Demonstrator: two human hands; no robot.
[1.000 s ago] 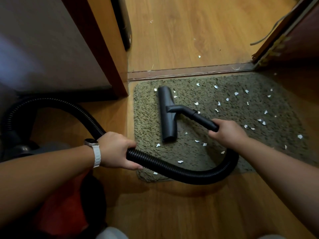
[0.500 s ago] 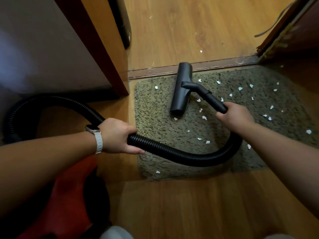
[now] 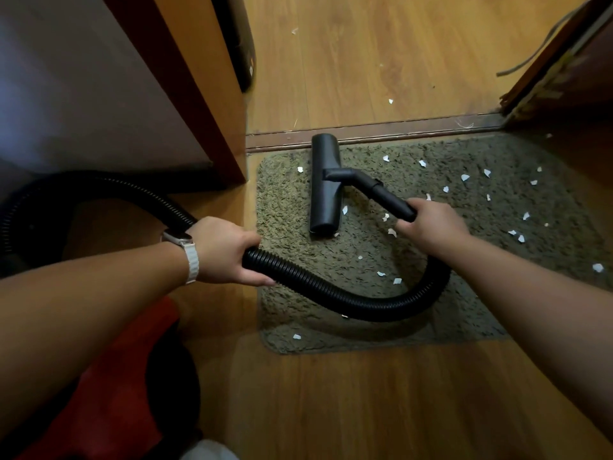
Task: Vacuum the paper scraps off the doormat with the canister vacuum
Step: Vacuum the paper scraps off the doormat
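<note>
While our right hand clamps the wand and our left hand wraps the hose, the nozzle sits flat on the left part of the doormat, long axis running top-to-bottom of frame. Most paper scraps lie toward frame right, past the right-hand grip. Next sweep is probably broadside, rightward. Right hand is nearer, so it steers.

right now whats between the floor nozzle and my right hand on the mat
In the head view, the rigid black tube runs from the floor nozzle to the right hand; by it, a few paper scraps lie on the doormat.
</note>
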